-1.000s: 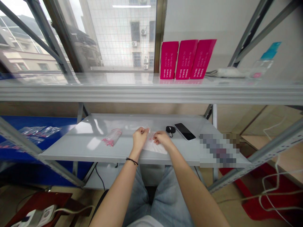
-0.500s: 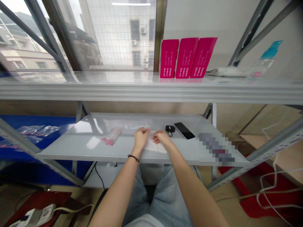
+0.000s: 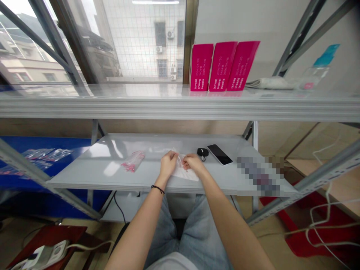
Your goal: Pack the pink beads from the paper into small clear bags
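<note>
Over the middle of the grey shelf table (image 3: 92, 174), both my hands are at a clear plastic bag (image 3: 182, 173). My left hand (image 3: 168, 163) pinches the bag's upper left part, its fingers closed. My right hand (image 3: 193, 163) has curled fingers closed on the bag's right side. Something small and reddish shows between the hands, too small to make out. To the left lies another clear bag (image 3: 134, 161) with small pink pieces at its lower end. A small black object with a loop (image 3: 203, 153) and a black-screened phone (image 3: 219, 154) lie right of my right hand.
Pink boxes (image 3: 223, 67), a folded cloth (image 3: 270, 83) and a blue-topped spray bottle (image 3: 315, 71) stand on the upper shelf. Packed clear bags (image 3: 52, 155) lie on a blue surface at left. A power strip (image 3: 47, 255) sits low left; a blurred patch (image 3: 260, 176) covers the table's right side.
Both hands stay at the bag with almost no movement. The whole view has shifted very slightly.
</note>
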A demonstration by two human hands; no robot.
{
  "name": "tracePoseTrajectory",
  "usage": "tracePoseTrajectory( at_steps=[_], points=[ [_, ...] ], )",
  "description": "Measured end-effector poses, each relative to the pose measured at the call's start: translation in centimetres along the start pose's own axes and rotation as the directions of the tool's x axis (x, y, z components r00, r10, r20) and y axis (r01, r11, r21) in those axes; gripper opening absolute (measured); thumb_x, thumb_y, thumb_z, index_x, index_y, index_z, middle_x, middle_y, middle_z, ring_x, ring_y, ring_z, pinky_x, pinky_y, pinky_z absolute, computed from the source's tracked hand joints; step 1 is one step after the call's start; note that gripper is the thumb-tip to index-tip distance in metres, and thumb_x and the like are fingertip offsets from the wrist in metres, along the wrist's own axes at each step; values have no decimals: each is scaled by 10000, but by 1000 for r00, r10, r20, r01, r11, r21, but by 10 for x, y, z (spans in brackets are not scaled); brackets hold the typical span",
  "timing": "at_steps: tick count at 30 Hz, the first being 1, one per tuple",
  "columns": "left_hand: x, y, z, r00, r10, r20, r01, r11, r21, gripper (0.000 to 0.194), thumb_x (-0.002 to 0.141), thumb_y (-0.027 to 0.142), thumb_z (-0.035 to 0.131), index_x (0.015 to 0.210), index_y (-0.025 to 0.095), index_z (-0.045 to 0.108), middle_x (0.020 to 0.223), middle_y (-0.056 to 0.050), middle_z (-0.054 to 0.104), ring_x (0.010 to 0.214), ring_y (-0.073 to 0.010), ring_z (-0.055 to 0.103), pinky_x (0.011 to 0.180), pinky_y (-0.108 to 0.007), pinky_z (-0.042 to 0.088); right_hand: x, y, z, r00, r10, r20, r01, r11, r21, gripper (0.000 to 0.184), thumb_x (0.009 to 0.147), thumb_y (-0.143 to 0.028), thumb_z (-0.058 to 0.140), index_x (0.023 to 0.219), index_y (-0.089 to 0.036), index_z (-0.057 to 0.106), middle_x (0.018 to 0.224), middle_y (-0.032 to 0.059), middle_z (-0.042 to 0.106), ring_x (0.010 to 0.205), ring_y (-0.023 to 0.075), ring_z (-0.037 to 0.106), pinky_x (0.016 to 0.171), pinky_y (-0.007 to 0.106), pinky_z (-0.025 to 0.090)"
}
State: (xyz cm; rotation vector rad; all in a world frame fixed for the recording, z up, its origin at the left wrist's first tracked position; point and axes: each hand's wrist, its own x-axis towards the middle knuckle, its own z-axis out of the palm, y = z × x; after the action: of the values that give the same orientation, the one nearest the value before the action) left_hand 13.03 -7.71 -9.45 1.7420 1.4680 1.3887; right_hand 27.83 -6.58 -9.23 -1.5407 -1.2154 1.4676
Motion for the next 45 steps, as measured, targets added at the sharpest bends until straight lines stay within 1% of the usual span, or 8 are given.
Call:
tracePoseTrajectory(
  at_steps=[9,14,18,21,26,32,37,45],
  points=[
    [-5,0,1,1000,-21,-21,21,1000,-7,238,901,311,560,699,196,612,601,15,557,594,-157,476,614,-270,304,3,6,-2,997,-58,-48,57,998,-17,304,983,-343,629,1223,-158,623,1186,87,660,966,208,677,820,398,590],
    [-4,-2,1,998,-55,-32,53,997,-48,263,908,330,536,698,190,610,619,8,583,608,-159,496,622,-267,326,1,9,0,981,-156,-114,155,988,-13,253,991,-353,618,1130,-143,643,1016,49,684,787,151,674,682,309,588],
    [-1,-7,1,995,-96,-39,90,989,-115,273,903,351,530,713,181,628,667,-13,634,654,-170,546,654,-269,372,-3,5,-7,944,-285,-168,282,959,-43,212,987,-340,601,929,-140,643,783,-9,654,577,100,599,533,232,513],
    [0,-10,1,989,-139,-51,128,976,-178,264,898,350,530,736,175,643,697,-25,657,668,-174,570,665,-273,395,-11,1,-22,892,-401,-208,383,916,-121,151,918,-251,540,809,-178,614,737,5,662,557,131,601,498,245,465],
    [-3,-8,0,976,-207,-66,179,938,-297,224,869,341,562,745,172,642,680,-16,642,642,-163,560,647,-269,400,-45,10,-44,801,-584,-129,493,767,-412,65,788,-184,578,804,-201,639,747,25,674,718,197,630,680,300,460],
    [-7,-5,0,949,-289,-124,210,876,-435,224,850,364,580,742,172,620,615,18,566,564,-133,492,576,-252,364,-77,28,-33,733,-678,45,517,514,-684,70,870,-205,603,829,-199,660,864,58,676,879,228,596,817,327,410],
    [-5,-4,-5,940,-308,-144,196,837,-511,230,816,384,609,727,171,609,598,31,528,554,-126,484,568,-247,377,-78,28,-24,723,-685,89,450,369,-813,100,901,-209,614,813,-200,660,864,71,671,910,248,567,810,325,390],
    [-8,10,-24,941,-285,-183,138,816,-562,188,794,348,639,753,165,652,652,17,574,595,-125,493,566,-238,377,-81,23,-18,728,-665,167,399,213,-892,160,911,-145,549,827,-181,680,881,102,670,911,257,579,803,329,388]
  ],
)
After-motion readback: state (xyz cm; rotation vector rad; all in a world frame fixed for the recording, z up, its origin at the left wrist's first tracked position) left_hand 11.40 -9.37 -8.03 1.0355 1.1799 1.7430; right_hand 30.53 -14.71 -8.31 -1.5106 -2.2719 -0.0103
